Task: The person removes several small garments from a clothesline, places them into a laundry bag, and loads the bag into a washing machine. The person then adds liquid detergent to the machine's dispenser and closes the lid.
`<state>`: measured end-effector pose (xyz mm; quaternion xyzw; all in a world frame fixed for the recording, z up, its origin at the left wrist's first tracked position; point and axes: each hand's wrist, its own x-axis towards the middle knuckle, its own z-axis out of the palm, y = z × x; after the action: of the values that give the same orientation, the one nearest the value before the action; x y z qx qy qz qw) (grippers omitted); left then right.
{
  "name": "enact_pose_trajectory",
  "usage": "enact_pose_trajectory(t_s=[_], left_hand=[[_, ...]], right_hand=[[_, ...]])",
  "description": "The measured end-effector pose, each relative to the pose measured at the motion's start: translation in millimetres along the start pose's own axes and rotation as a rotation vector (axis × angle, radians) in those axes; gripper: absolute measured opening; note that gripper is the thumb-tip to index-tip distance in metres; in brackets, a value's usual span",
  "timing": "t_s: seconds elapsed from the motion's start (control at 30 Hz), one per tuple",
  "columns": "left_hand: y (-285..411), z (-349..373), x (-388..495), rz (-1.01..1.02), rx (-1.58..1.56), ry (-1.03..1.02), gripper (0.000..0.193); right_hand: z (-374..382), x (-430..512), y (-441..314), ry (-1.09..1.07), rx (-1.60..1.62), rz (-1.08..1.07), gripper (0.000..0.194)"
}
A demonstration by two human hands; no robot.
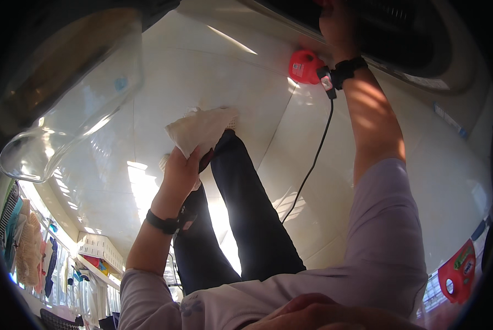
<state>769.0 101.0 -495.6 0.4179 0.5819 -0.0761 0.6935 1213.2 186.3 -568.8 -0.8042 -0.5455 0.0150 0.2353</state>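
My left hand (182, 169) is closed around a crumpled off-white cloth (201, 128), which hangs out in front of my legs. Something dark shows beside its fingers, too shadowed to name. My right hand (337, 31) reaches up to a dark rounded opening (403, 45) with a grey rim, probably a front-loading washing machine. Its fingers are cut off by the top edge and lost in shadow, so whether they grip anything is hidden. On the left hangs a clear, bowl-shaped door glass (36, 152).
A red plastic jug (306, 68) stands on the pale tiled floor (180, 78) near my right wrist. From that wrist's strap a black cable (318, 154) runs down. Another red bottle (457, 272) is at right. Hanging clothes (30, 247) and a white slotted basket (100, 247) are lower left.
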Motion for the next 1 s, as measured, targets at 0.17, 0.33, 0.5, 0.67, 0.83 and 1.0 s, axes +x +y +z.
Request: enact_pose_trajectory(t_s=[0.17, 0.33, 0.5, 0.67, 0.83, 1.0], left_hand=[[11.1, 4.8, 0.5, 0.089, -0.887, -0.31, 0.039], [4.6, 7.4, -14.6, -0.1, -0.487, -0.014, 0.04], [-31.7, -7.5, -39.6, -0.071, -0.394, 0.133, 0.034], [-95.3, -34.4, -63.9, -0.107, -0.046, 0.106, 0.034], [-118.0, -40.8, -112.1, -0.26, -0.37, 0.212, 0.036], [-97.3, -45.6, -150.0, -0.162, -0.472, 0.243, 0.04]], right_hand=[[-65.8, -125.6, -148.6, -0.569, 0.675, -0.112, 0.02], [-99.0, -221.3, -227.4, -1.105, 1.004, -0.229, 0.019], [-82.8, -217.1, -158.6, -0.924, 0.364, -0.006, 0.02], [-48.1, -157.8, -34.0, -0.765, 0.24, 0.385, 0.019], [-51.3, -146.5, -11.6, -0.689, 0.982, 1.352, 0.024], [-41.6, -166.7, -72.9, -0.661, 0.951, 1.355, 0.026]])
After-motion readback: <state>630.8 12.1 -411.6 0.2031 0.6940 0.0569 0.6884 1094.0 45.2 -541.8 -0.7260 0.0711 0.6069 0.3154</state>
